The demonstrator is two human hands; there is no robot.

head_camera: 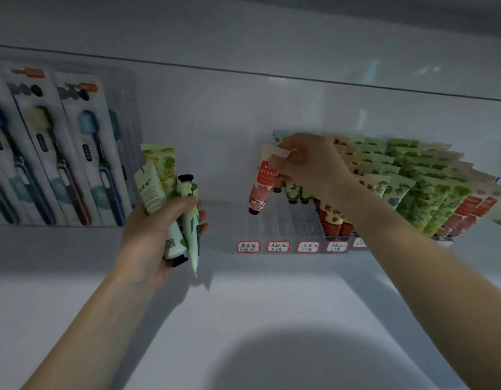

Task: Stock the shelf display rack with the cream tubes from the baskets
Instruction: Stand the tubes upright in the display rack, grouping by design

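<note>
Pink-and-red cream tube (262,184), soft laminate by the look. Right hand (308,164) pinches it by the flat crimped tail, thumb and fingertips pressed on the seam, black cap hanging down.

Tube hangs at the leftmost lane of the clear display rack (285,220). Cannot tell whether the cap touches the lane floor.

Judged light, with a squashy body. The crimp is the stiff part and the sound place to hold; a squeeze mid-body would likely dent it. Glossy skin may slip in a loose hold.

Left hand (162,229), well left of the rack, fingers curled round a bundle of spare tubes (166,190), caps pointing both ways.

Right-hand lanes of the rack hold stocked tubes (412,187) in rows. Price labels (247,246) run along the rack's front edge. Toothbrush packs (46,153) far left of the rack. Baskets not in view.
</note>
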